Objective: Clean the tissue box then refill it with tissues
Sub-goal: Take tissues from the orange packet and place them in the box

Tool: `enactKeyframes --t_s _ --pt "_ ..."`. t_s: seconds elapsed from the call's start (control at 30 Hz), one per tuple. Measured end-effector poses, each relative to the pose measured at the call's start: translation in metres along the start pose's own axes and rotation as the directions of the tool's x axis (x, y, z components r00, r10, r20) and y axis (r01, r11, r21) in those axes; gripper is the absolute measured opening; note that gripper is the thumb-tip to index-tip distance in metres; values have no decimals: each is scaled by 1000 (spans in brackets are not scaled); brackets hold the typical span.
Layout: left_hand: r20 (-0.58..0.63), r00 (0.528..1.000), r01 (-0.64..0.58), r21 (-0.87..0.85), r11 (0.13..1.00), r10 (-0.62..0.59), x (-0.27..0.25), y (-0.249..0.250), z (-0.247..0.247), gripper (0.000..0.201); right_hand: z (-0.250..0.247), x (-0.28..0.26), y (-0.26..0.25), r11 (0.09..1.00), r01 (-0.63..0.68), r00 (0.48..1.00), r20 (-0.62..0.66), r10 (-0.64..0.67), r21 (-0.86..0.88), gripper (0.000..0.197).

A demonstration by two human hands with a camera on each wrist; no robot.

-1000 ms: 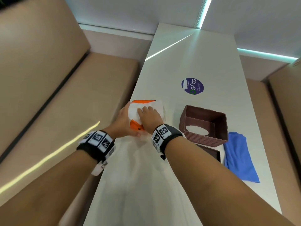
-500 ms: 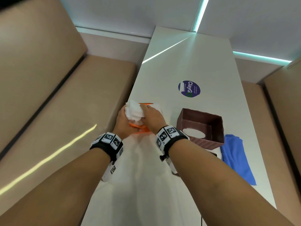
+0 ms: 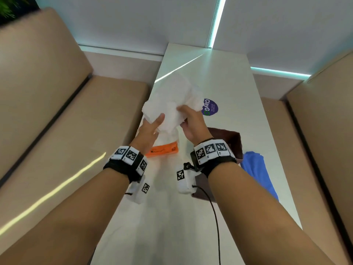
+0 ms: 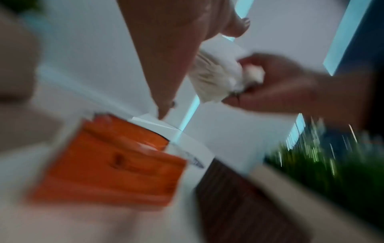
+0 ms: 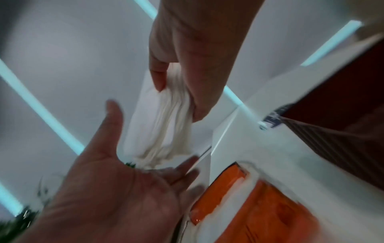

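Observation:
My right hand (image 3: pixel 189 121) pinches a thick stack of white tissues (image 3: pixel 172 104) and holds it in the air above the table. In the right wrist view its thumb and fingers clamp the stack's (image 5: pixel 162 118) upper end. My left hand (image 3: pixel 152 127) is spread open with its palm (image 5: pixel 116 189) at the stack's lower end. Below them the torn orange tissue wrapper (image 3: pixel 164 150) lies on the table. The brown tissue box (image 3: pixel 229 140) stands upside down to the right, partly hidden by my right wrist.
A blue cloth (image 3: pixel 257 173) lies right of the box, near the table's (image 3: pixel 229 77) right edge. A purple round sticker (image 3: pixel 211 107) is stuck on the table beyond my hands. Beige benches (image 3: pixel 86 121) run along both sides.
The tissue stack has come out of the orange wrapper and risen up and away from me. My left hand has let go of the wrapper, which now lies on the table.

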State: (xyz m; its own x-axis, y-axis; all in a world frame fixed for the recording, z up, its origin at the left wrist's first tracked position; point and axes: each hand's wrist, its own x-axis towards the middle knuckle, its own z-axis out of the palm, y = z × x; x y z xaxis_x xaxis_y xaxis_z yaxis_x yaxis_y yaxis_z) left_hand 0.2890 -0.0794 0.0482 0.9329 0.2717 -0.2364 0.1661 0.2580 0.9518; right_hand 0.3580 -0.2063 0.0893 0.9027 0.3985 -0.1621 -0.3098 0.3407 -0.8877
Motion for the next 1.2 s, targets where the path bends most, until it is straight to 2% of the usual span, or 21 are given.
enactKeyframes --t_s 0.03,0.07,0.1,0.13,0.17,0.2,0.27,0.37,0.4,0.5,0.63,0.73,0.83,0.9,0.93,1.0,1.1,1.17,1.2 --pt "41 999 35 -134 990 -30 -2 2 5 81 -4 -7 0 998 -29 999 25 28 50 36" --pt "101 992 103 -312 944 -75 -4 4 9 73 -9 -12 3 996 -55 998 32 53 70 40" --pt "154 981 176 -474 863 -115 -9 7 13 67 -14 -19 4 992 -82 996 43 79 91 42" --pt "177 973 222 -547 807 -147 -13 8 17 52 -21 -24 6 990 -110 993 42 106 83 39" --pt "209 967 241 -556 795 -147 -17 8 20 33 -28 -30 6 988 -135 990 44 132 79 34" --pt "222 966 232 -526 819 -131 -19 7 23 21 -37 -34 5 986 -151 988 41 149 65 27" --pt "258 957 233 -424 875 -129 -22 0 21 11 -56 -44 0 984 -167 985 44 165 63 24" --pt "314 932 277 -297 914 -180 -23 -9 17 66 -73 -54 -2 978 -207 977 -47 206 -10 42" --pt "305 933 273 -249 929 -193 -25 -11 20 70 -74 -56 1 975 -212 976 -75 207 -70 45" --pt "266 951 205 -157 966 -159 -32 -11 38 52 -75 -65 9 958 -229 969 -135 208 -172 48" --pt "217 961 202 -116 972 -174 -31 -8 39 77 -84 -76 -3 956 -216 976 -65 207 -197 28" --pt "199 959 244 -223 944 -201 -32 -7 38 91 -86 -79 -13 971 -164 986 9 168 -174 29" --pt "163 972 231 -526 819 -169 -36 -12 44 91 -78 -81 -18 996 -33 995 91 40 -77 41" --pt "178 973 228 -629 744 -147 -43 -15 53 106 -70 -84 -21 999 25 990 140 -19 -35 44" --pt "193 974 216 -641 736 -118 -47 -14 58 110 -67 -86 -22 998 37 987 159 -30 -41 47" --pt "216 976 160 -686 710 -12 -51 -10 67 103 -62 -89 -20 994 36 986 163 -19 -102 63" --pt "207 975 109 -770 629 86 -49 -5 75 85 -56 -96 -13 943 73 989 145 -26 -324 89" --pt "192 975 79 -776 626 114 -47 -3 77 76 -58 -97 -9 914 107 990 125 -63 -390 85" --pt "189 975 75 -769 635 113 -45 -3 77 79 -59 -98 -9 919 108 993 79 -84 -380 78"
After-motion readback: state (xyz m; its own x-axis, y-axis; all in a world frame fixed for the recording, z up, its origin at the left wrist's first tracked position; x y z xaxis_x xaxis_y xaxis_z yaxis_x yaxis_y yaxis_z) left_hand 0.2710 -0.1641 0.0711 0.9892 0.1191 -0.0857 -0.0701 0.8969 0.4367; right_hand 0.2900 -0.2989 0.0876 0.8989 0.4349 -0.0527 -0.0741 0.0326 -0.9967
